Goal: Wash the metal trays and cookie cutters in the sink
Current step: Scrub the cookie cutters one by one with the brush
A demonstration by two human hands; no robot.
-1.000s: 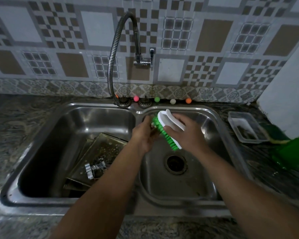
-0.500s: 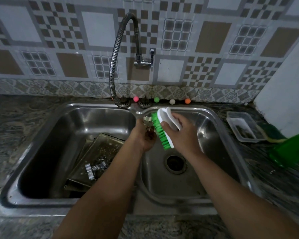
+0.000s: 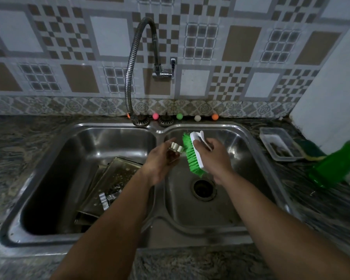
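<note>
Over the right basin of the steel double sink (image 3: 249, 136), my left hand (image 3: 160, 162) pinches a small metal cookie cutter (image 3: 176, 148). My right hand (image 3: 214, 156) grips a white scrub brush with green bristles (image 3: 192, 154), and the bristles touch the cutter. In the left basin, metal trays (image 3: 111, 178) lean stacked against each other, wet and speckled. Another metal cookie cutter (image 3: 106, 199) lies on the top tray, partly behind my left forearm.
A flexible hose faucet (image 3: 133, 63) arches over the sink's divider. The drain (image 3: 203, 187) sits open in the right basin. On the right counter are a clear plastic container (image 3: 277, 146), a sponge (image 3: 309, 150) and a green bottle (image 3: 335, 164). Several small coloured balls (image 3: 179, 116) line the back ledge.
The brush has slid up and back along the cutter, and the cutter now shows clear of my left fingers. Both hands stay over the right basin.
</note>
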